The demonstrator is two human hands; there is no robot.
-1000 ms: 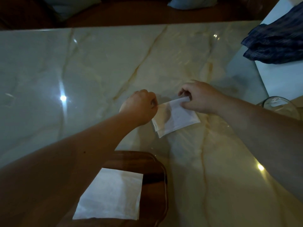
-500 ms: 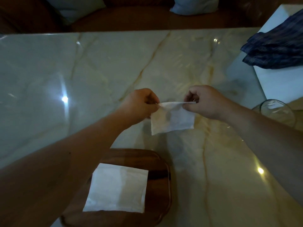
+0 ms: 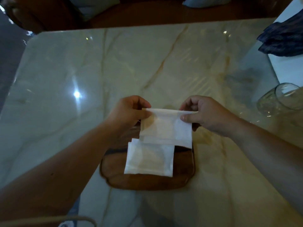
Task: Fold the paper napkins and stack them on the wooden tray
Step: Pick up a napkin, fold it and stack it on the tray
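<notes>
A folded white napkin (image 3: 165, 128) hangs in the air above the far end of the wooden tray (image 3: 147, 182). My left hand (image 3: 129, 112) pinches its upper left corner and my right hand (image 3: 205, 113) pinches its upper right corner. On the tray lies another folded white napkin (image 3: 149, 158), flat, with its far edge hidden under the hanging one. The tray sits on the marble table (image 3: 114, 66) near its front edge.
An empty clear glass (image 3: 282, 99) lies on its side at the right. A dark blue cloth (image 3: 285, 41) rests on a white surface at the far right. Beyond the table's far edge are a brown seat and pale cushions.
Both hands have lifted the folded napkin off the table and carried it toward me, over the tray. The camera has tilted down, bringing the tray to the middle of the view.
</notes>
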